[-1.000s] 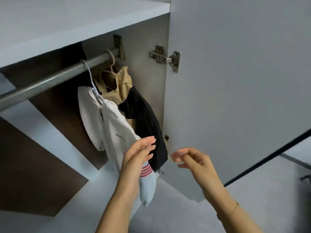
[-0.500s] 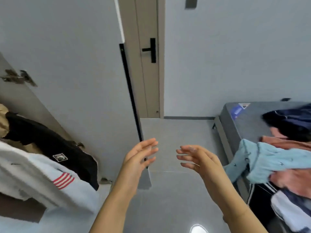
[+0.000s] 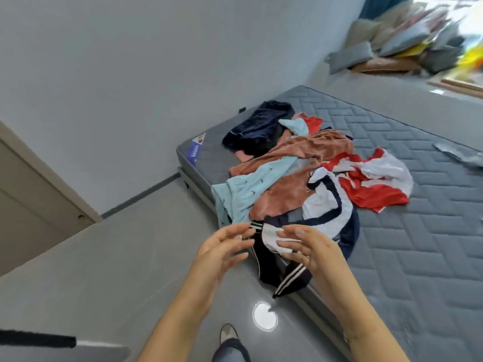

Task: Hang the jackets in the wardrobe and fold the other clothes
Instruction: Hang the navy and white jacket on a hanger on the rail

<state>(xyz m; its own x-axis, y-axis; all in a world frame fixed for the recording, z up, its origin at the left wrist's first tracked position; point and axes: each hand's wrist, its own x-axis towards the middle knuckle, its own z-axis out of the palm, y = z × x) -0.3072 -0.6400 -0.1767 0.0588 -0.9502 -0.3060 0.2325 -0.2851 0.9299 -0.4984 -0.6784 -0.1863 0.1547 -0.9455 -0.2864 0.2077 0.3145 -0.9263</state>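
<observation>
A heap of loose clothes lies on the grey quilted mattress [image 3: 418,231]. A navy and white striped jacket [image 3: 324,205] hangs over the near edge, next to a rust-brown garment [image 3: 292,184], a light blue one [image 3: 248,189], a red and white one [image 3: 371,184] and a dark navy one [image 3: 258,126] at the back. My left hand [image 3: 224,246] and my right hand [image 3: 305,244] are raised in front of the pile, fingers spread, holding nothing. The wardrobe is out of view.
A grey floor [image 3: 104,257] stretches between me and the mattress, with a bright light reflection [image 3: 264,316] and my foot [image 3: 228,333] near the bottom. A door [image 3: 31,205] stands at the left. Cushions and bedding [image 3: 407,45] are piled at the far right.
My view has swung from the wardrobe with its hung jackets rightward to the mattress. My left hand has let go of the white jacket's sleeve; both hands now hover empty before the pile.
</observation>
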